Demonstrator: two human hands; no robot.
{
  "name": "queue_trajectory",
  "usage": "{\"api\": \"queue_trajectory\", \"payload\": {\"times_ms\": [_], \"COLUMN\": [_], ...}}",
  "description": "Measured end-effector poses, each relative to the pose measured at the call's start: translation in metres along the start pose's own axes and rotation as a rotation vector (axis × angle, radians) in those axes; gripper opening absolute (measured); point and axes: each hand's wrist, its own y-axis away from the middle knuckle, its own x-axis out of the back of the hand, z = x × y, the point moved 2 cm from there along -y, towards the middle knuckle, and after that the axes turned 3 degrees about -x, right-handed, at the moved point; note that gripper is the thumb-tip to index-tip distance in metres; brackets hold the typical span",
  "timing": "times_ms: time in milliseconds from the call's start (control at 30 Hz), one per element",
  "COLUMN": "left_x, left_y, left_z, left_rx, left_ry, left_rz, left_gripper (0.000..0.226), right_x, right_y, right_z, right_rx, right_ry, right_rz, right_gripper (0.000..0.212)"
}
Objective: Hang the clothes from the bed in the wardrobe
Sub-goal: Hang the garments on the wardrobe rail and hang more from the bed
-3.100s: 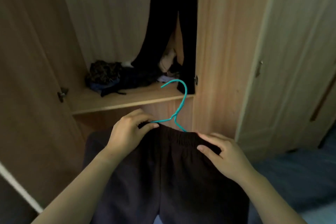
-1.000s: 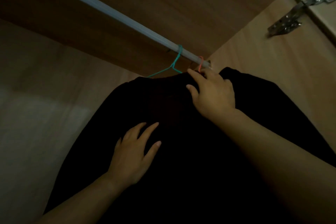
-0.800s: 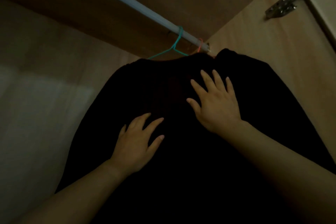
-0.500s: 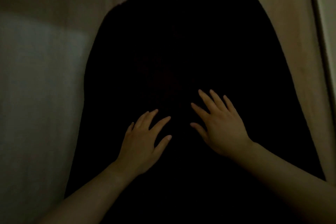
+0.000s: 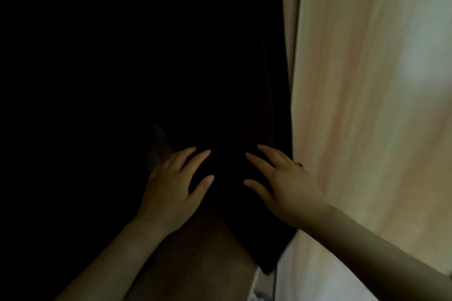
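A black garment hangs inside the dark wardrobe and fills the middle of the head view. My left hand lies flat on its lower part with the fingers spread. My right hand rests flat on the cloth beside it, close to the wardrobe's right side, fingers apart. Neither hand grips anything. The hanger and the rail are out of view above.
A light wooden wardrobe panel stands right of the garment. A brown wooden shelf surface shows below the hem. The left half of the view is too dark to read.
My view has dropped from the rail and teal hanger down to the garment's lower end. Both hands slid down the cloth, staying flat and spread.
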Motion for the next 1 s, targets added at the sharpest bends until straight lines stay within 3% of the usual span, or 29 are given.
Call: {"api": "queue_trajectory", "payload": {"times_ms": [333,500,800,1000], "left_x": [-0.134,-0.189,-0.267,-0.303], "left_y": [0.081,0.103,0.153,0.188], "left_z": [0.137,0.240,0.503,0.706], "left_rx": [-0.163,-0.250,-0.650,-0.822], "left_ry": [0.242,0.382,0.494,0.599], "left_rz": [-0.268,-0.443,-0.678,-0.741], "left_gripper": [0.052,0.060,0.056,0.057], "right_x": [-0.020,-0.002,0.095,0.180], "right_y": [0.211,0.325,0.546,0.676], "right_z": [0.066,0.116,0.224,0.309], "right_rx": [-0.494,-0.796,-1.263,-1.407], "right_ry": [-0.062,-0.065,-0.015,0.125], "right_rz": [-0.123,-0.124,-0.002,0.066], "right_gripper": [0.056,0.063,0.064,0.058]}}
